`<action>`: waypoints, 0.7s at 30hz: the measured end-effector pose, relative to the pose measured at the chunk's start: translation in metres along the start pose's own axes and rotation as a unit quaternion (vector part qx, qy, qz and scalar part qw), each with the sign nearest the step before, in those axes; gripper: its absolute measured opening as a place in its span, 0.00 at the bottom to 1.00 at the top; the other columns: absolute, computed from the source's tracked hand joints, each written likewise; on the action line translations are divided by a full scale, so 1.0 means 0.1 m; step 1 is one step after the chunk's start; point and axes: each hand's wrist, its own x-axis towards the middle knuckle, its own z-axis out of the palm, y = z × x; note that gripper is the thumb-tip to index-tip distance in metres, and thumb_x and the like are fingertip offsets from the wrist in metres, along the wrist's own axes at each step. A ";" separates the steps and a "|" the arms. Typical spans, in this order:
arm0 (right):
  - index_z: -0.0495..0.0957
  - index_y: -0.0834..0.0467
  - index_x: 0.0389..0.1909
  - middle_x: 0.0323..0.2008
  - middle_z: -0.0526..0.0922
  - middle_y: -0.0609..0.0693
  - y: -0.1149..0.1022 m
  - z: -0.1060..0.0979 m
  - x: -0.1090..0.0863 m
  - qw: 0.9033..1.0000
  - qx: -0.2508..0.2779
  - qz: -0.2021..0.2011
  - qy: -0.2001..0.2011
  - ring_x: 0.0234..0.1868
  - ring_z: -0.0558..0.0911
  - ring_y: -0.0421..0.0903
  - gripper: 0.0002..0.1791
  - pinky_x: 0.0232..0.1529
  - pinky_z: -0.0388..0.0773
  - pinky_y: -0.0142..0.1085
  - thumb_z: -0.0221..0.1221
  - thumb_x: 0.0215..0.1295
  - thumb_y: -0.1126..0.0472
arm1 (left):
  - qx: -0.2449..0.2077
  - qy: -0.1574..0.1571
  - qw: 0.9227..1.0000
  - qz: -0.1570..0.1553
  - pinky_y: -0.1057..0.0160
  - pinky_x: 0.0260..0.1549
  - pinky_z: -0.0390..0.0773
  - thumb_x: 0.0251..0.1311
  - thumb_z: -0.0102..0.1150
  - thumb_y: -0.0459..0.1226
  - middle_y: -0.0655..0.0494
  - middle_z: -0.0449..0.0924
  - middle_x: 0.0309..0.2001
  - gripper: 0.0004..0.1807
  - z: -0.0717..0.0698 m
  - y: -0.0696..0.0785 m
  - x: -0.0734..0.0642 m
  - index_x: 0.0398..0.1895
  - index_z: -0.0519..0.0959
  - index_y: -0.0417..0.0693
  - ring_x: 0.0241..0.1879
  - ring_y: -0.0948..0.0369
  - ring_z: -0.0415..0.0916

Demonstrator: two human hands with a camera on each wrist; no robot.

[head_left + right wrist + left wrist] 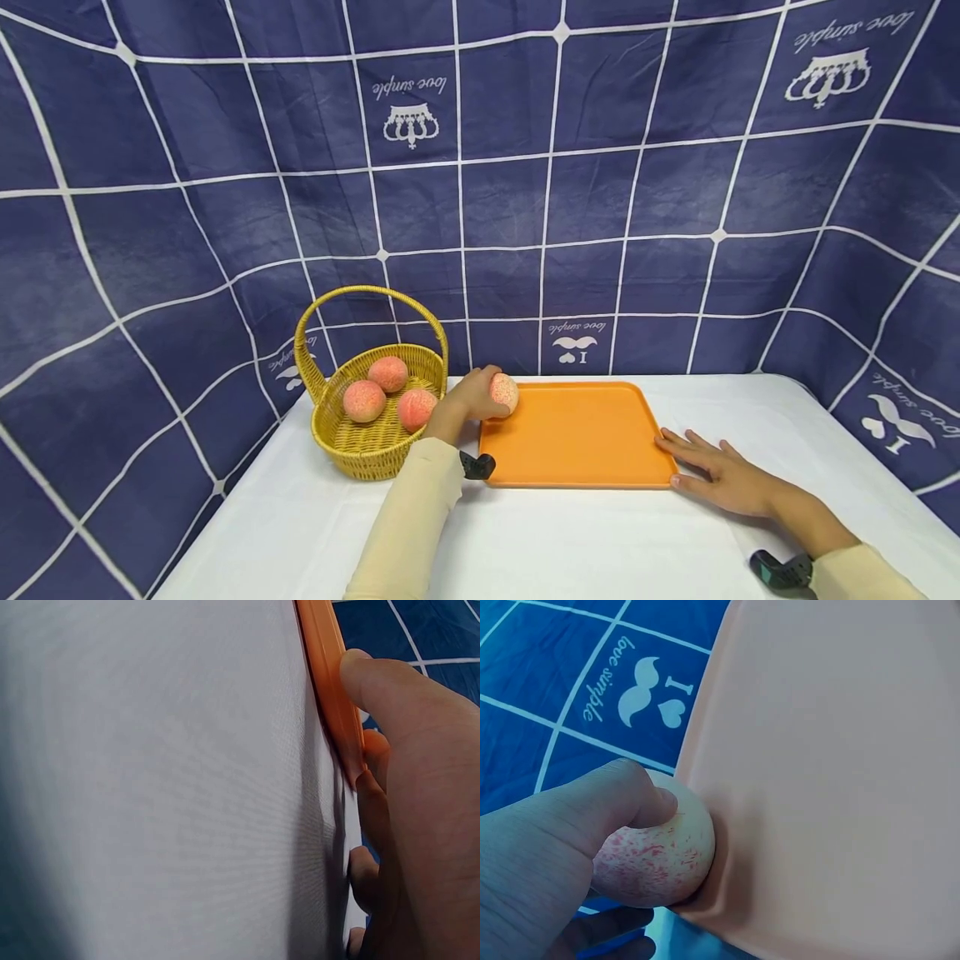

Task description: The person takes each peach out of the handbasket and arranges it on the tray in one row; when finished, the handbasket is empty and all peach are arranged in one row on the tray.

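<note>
At the far left corner of the orange tray [577, 437], my left hand [471, 397] grips a pale peach with red speckles [506, 392]. In the left wrist view the thumb curves over the peach [667, 859], which sits at the tray's corner; whether it bears on the tray there I cannot tell. My right hand [723, 479] lies at the tray's right edge with its fingers spread. The right wrist view shows its thumb touching the tray's rim [330, 675]. Left of the tray, a yellow wicker basket [367, 462] holds three pink peaches [364, 402].
The basket's tall arched handle [367, 290] rises above its rim, close to my left forearm. A white cloth [570, 542] covers the table. Behind and at both sides hangs a navy curtain [502, 208] with white lines.
</note>
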 end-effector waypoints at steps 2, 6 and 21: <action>0.71 0.50 0.72 0.74 0.63 0.58 0.00 0.00 0.01 1.000 -0.001 0.000 0.000 0.74 0.52 0.73 0.33 0.64 0.34 0.75 0.61 0.69 0.43 | -0.006 0.004 1.000 0.001 0.54 0.51 0.76 0.45 0.74 0.41 0.45 0.76 0.48 0.40 0.00 0.00 -0.01 0.64 0.70 0.38 0.46 0.52 0.75; 0.71 0.49 0.72 0.74 0.63 0.58 0.00 0.01 0.01 1.000 -0.002 0.004 -0.001 0.74 0.52 0.73 0.34 0.64 0.34 0.75 0.61 0.69 0.42 | -0.010 -0.006 1.000 -0.019 0.54 0.51 0.76 0.45 0.76 0.41 0.47 0.76 0.49 0.41 -0.01 -0.01 -0.01 0.64 0.70 0.42 0.46 0.53 0.75; 0.71 0.49 0.72 0.74 0.64 0.59 0.01 0.02 0.01 1.000 -0.001 0.001 0.001 0.73 0.52 0.74 0.33 0.64 0.33 0.74 0.61 0.69 0.43 | -0.046 -0.016 0.998 -0.039 0.49 0.57 0.73 0.46 0.77 0.43 0.41 0.71 0.61 0.51 0.04 -0.03 -0.06 0.76 0.61 0.49 0.55 0.49 0.73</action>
